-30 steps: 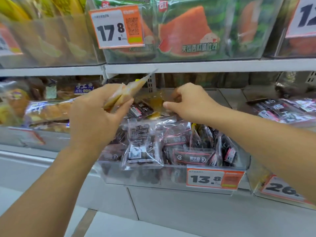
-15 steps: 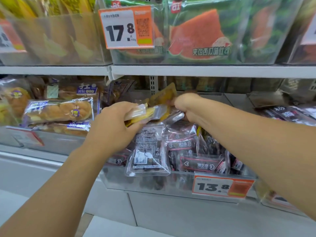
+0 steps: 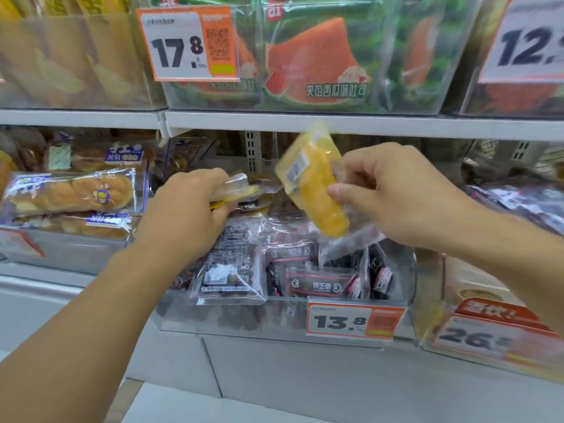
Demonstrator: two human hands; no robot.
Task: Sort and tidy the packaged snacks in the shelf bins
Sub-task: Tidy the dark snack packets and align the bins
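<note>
Above the middle bin (image 3: 232, 326) of dark snack packs (image 3: 317, 283), the right hand (image 3: 393, 193) pinches a yellow pack (image 3: 317, 190), lifted clear because it likely belongs elsewhere. The left hand (image 3: 186, 212) grips another clear pack (image 3: 241, 190) at the bin's back edge.

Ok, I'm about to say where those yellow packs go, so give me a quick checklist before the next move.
1. Right hand has a firm pinch on the yellow pack: ok.
2. Left hand grips its own clear-wrapped yellow packet: ok.
3. Lifted pack is clear of the dark packs below: ok.
4. Clear bin with the 13.8 tag holds only dark packs: cannot tell, its back is hidden.
5. Matching bin for yellow packs is in view: cannot tell.
</note>
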